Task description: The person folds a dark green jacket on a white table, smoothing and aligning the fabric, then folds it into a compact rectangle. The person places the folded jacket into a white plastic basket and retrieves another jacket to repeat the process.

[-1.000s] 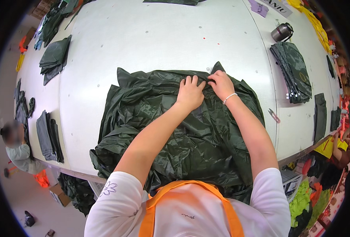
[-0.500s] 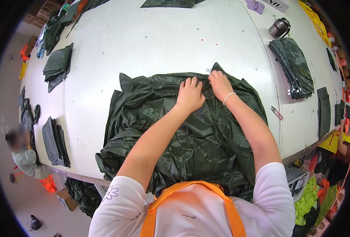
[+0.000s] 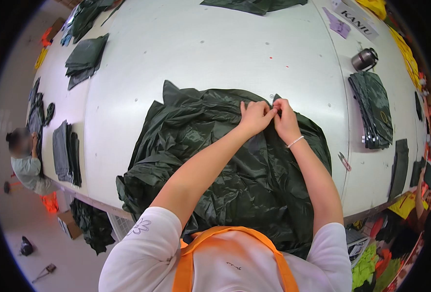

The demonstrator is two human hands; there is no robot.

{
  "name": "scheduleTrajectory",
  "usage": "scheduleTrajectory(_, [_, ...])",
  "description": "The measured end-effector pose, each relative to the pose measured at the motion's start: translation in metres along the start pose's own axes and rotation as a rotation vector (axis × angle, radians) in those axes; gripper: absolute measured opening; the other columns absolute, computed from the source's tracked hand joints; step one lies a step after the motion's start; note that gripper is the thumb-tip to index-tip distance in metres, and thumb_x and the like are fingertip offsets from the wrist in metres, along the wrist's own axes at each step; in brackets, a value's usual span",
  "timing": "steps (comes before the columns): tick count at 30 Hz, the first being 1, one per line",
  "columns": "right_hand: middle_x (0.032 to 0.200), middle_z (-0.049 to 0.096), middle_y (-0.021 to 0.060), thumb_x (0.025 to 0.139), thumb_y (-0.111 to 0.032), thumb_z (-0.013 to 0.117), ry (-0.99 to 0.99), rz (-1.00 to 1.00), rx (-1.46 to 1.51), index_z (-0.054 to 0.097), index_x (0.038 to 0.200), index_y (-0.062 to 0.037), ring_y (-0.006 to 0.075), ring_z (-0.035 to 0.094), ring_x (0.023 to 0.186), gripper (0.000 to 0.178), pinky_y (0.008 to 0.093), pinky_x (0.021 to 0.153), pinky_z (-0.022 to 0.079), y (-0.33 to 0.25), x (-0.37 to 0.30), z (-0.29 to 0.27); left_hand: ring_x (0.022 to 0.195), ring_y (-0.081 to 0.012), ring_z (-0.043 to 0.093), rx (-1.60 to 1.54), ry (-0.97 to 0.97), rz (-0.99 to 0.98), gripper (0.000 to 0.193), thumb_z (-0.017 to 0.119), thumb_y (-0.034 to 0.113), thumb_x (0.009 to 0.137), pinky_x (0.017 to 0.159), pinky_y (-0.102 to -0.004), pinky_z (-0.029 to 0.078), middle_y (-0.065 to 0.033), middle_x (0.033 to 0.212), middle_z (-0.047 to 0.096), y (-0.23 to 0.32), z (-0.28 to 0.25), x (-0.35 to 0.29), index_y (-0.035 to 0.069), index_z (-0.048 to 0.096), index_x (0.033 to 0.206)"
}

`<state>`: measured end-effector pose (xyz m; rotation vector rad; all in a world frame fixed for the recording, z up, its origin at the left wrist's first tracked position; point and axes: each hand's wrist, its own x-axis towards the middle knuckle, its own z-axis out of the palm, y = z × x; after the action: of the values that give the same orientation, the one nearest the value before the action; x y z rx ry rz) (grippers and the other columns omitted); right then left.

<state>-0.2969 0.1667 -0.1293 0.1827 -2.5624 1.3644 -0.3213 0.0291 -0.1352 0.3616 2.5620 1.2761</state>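
Observation:
A crumpled dark green garment (image 3: pixel 235 170) of thin, shiny, waterproof-looking cloth lies spread before me, reaching down to the table's near edge. Both hands are at its far edge, a little right of its middle. My left hand (image 3: pixel 256 117) is closed on the cloth, its thumb and forefinger reaching over to the right fingertips. With bent fingers, my right hand (image 3: pixel 286 124) pinches the garment's edge beside a small pointed fold that sticks up. Exactly what lies between the fingertips is hidden by the fingers.
The white table (image 3: pixel 215 58) extends far ahead. Red-handled thread snips (image 3: pixel 345 161) lie to the right, with a folded green stack (image 3: pixel 371 109) and a dark metal flask (image 3: pixel 365 59) beyond. More folded cloth (image 3: pixel 66 153) sits at left, where another person (image 3: pixel 26 158) works.
My left hand has slid right along the garment's far edge, and its fingertips now meet the right hand's. My right hand stays at the pointed fold. The head view has shifted.

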Motion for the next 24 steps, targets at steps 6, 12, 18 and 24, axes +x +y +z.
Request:
scheduleTrajectory(6, [0.083,0.057,0.0077,0.074,0.002,0.067,-0.127,-0.074,-0.056,0.056,0.095,-0.0029,0.0239,0.057,0.082,0.024,0.0344,0.075,0.045,-0.002,-0.001,-0.01,0.088,-0.0266,0.055,0.0,0.142,0.048,0.023,0.058,0.03,0.085,0.104,-0.0552,0.023,-0.007,0.077,0.06,-0.02,0.013,0.001,0.008,0.061,0.08])
scheduleTrajectory(12, [0.079,0.056,0.0042,0.075,-0.006,0.067,-0.035,-0.492,-0.464,0.063,0.082,-0.0063,0.0229,0.055,0.082,0.008,0.0347,0.075,0.042,-0.009,0.015,-0.037,0.082,-0.0235,0.057,0.263,0.286,0.229,0.016,0.063,0.022,0.078,0.078,-0.0427,0.038,-0.0037,0.072,0.061,-0.006,-0.025,-0.002,0.008,0.062,0.07])
scheduleTrajectory(18, [0.082,0.058,0.0038,0.075,-0.007,0.067,0.021,-0.459,-0.486,0.062,0.083,-0.0069,0.0227,0.055,0.087,0.009,0.0348,0.075,0.043,-0.006,0.018,-0.036,0.08,-0.0279,0.059,0.284,0.333,0.143,0.017,0.061,0.02,0.08,0.069,-0.041,0.043,-0.0086,0.075,0.063,0.0,-0.035,0.003,0.005,0.063,0.071])
scheduleTrajectory(24, [0.087,0.06,0.0018,0.073,-0.008,0.068,0.102,-0.41,-0.421,0.064,0.086,-0.0087,0.022,0.056,0.091,0.013,0.0359,0.08,0.042,-0.035,0.016,-0.025,0.076,-0.0317,0.056,0.317,0.465,0.29,0.014,0.061,0.014,0.079,0.068,-0.0424,0.046,-0.0129,0.073,0.059,0.014,-0.038,-0.01,0.003,0.058,0.071])
